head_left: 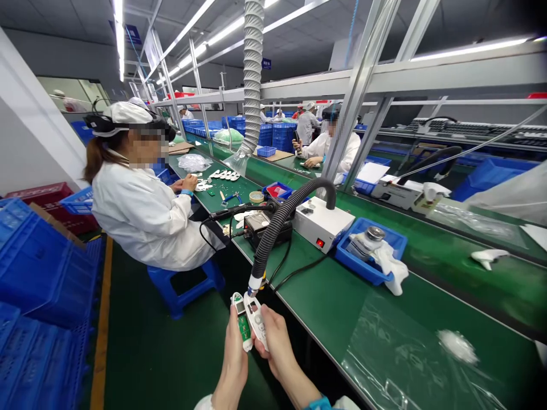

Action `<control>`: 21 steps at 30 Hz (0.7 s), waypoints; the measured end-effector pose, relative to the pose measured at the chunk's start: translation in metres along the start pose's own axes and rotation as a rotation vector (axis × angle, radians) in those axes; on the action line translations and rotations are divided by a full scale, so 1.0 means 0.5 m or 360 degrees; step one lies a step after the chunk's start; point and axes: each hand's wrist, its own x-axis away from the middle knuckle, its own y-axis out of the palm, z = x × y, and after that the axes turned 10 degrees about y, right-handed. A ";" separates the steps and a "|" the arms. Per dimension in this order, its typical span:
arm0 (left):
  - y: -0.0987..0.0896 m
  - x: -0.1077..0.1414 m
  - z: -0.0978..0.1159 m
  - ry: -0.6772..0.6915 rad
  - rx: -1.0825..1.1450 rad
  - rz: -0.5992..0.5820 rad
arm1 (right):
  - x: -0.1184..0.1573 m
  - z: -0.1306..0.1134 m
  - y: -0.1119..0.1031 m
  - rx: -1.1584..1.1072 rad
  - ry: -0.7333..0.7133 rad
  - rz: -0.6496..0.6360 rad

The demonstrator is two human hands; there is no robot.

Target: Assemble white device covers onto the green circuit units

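My left hand is closed around a white handset half with a green circuit board and a small screen showing. In my right hand is a white front cover with a dark window and round buttons. The two parts are held upright side by side, their edges close together or touching. Right above them hangs the metal-and-white nozzle of a black corrugated hose. Whether the nozzle touches the cover I cannot tell. The fingertips behind both parts are partly hidden.
The hose runs from a white machine with a red switch. Beside it stands a blue bin holding a cloth and a metal tin. Plastic film lies on the green bench. At left, a co-worker sits on a blue stool near stacked crates.
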 end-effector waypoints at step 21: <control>0.021 0.025 0.019 -0.0137 0.0068 -0.0233 | 0.171 -0.018 -0.099 -0.0491 0.0200 -0.0193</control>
